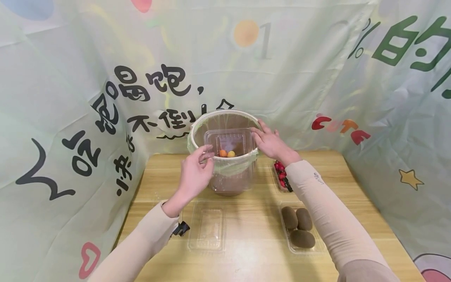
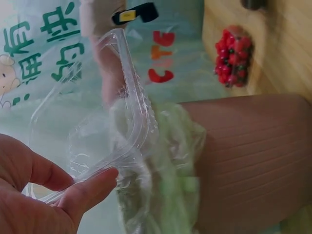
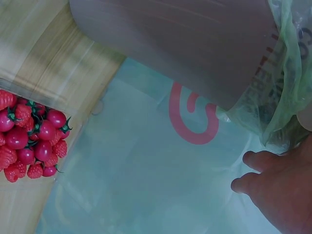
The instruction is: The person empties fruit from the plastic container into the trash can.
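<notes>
My left hand (image 1: 197, 172) pinches the left edge of a clear plastic clamshell box (image 2: 131, 112) between thumb and fingers. The box is tilted upright over the front rim of a brown bin (image 1: 225, 112), one half hanging down outside. At the box's upper right corner, my right hand (image 1: 269, 143) holds its edge beside the bin rim, other fingers (image 3: 258, 161) reaching outside against the bin's green plastic liner (image 3: 273, 107). An orange fruit (image 1: 223, 153) and a yellow fruit (image 1: 231, 154), both small and round, show through the clear plastic low at the bin's mouth.
Right of the bin sits a punnet of red berries and small tomatoes (image 1: 280, 172). Nearer lies a clear tray of kiwis (image 1: 302, 219), partly beneath my right forearm. Another clear plastic container (image 1: 208, 227) lies at the left front. Printed cloth (image 1: 296, 78) walls the table (image 1: 253, 243).
</notes>
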A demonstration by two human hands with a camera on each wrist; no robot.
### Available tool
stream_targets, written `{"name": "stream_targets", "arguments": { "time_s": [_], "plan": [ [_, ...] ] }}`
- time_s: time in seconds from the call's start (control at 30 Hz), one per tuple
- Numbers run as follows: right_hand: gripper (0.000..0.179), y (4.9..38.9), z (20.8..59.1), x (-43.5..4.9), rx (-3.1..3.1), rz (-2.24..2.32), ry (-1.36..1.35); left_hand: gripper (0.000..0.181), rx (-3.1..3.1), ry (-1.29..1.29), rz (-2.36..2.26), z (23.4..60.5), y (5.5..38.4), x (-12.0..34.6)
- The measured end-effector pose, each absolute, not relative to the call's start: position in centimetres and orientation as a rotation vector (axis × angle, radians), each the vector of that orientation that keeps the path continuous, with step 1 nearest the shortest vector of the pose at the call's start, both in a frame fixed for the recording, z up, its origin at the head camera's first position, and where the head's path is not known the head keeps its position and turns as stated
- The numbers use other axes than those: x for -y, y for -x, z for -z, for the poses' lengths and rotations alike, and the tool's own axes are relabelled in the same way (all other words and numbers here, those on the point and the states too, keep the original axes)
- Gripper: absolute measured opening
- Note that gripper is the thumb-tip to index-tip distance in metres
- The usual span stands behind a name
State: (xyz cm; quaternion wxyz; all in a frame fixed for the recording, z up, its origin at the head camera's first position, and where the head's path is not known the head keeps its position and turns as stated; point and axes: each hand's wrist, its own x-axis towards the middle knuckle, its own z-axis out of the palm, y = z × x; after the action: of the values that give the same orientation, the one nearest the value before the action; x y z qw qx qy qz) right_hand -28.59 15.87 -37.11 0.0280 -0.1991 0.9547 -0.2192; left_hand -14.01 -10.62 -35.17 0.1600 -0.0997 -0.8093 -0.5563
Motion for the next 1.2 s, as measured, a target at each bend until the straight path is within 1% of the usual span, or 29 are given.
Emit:
{"name": "stream_targets", "arguments": {
  "time_s": [0.2,0.4,0.87,1.2],
  "plan": [
    [0.065,28.5,37.1,-15.9,-2.948,0.673,0.624,0.046,2.324,0.28,1.569,36.6,13.5,10.4],
    [0.064,28.6,37.3,-16.0,-2.942,0.695,0.621,0.042,2.311,0.305,1.534,38.0,12.6,10.0],
    [0.062,28.6,37.2,-15.9,-2.932,0.732,0.595,0.039,2.356,0.335,1.568,41.3,10.6,8.7],
    [0.063,28.5,37.2,-15.9,-2.935,0.76,0.597,0.041,2.529,0.324,1.592,45.3,10.0,7.6]
  ]
}}
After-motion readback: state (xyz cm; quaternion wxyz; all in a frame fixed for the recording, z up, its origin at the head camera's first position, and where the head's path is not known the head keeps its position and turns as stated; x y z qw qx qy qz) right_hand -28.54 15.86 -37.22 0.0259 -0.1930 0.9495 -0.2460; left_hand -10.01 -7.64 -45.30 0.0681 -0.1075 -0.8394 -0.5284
